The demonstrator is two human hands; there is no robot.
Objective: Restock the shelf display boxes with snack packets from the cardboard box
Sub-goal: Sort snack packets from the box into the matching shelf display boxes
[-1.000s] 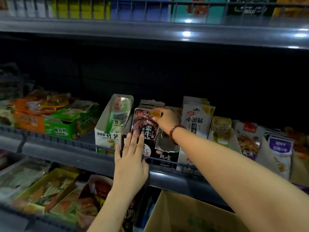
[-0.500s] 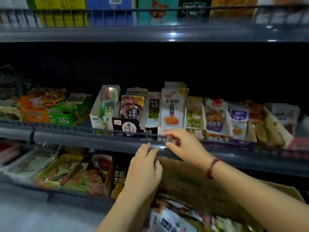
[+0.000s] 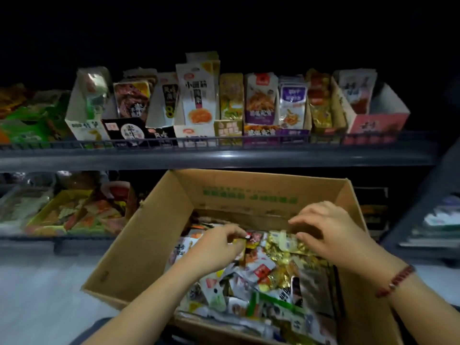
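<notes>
My left hand [image 3: 219, 241] is apparently pinching a small red snack packet [image 3: 256, 237] inside the open brown cardboard box [image 3: 139, 247]; my right hand [image 3: 331, 227] is hovering just beside it, fingers loosely curled, gripping nothing.

Lower shelf tier: flat trays of mixed packets [image 3: 72, 215]; pale floor [image 3: 44, 290]; stacked goods [image 3: 438, 225] on separate rack at right.

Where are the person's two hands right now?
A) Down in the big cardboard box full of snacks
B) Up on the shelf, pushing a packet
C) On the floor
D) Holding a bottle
A: both the left hand and the right hand are down inside the cardboard box, fingers among the snack packets, below the shelf display boxes.
</notes>
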